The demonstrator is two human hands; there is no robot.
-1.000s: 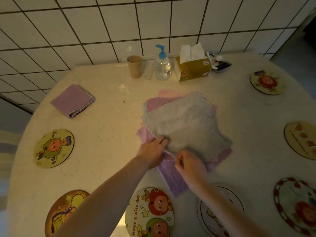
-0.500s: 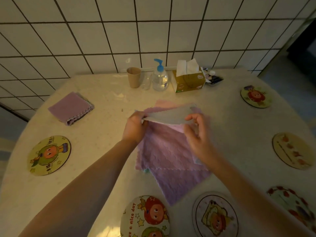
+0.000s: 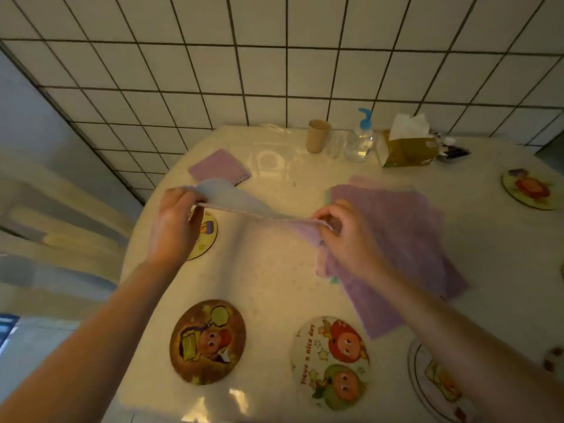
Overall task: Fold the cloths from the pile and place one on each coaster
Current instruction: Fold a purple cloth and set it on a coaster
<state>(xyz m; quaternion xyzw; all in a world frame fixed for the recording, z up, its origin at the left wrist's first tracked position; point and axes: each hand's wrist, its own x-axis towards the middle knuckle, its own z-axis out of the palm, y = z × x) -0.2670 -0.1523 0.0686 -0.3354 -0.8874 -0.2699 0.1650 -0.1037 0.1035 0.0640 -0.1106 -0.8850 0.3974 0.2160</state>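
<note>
Left hand (image 3: 175,221) & right hand (image 3: 341,236) pinch grey cloth (image 3: 232,198) taut – coaster (image 3: 205,236) half hidden.

Dim, yellowish light; glare patches on the glossy cream table (image 3: 274,160); motion blur throughout; wide-angle bending at edges.

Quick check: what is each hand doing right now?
Left hand: pinches one end of the grey cloth.
Right hand: pinches the cloth's other end.
</note>
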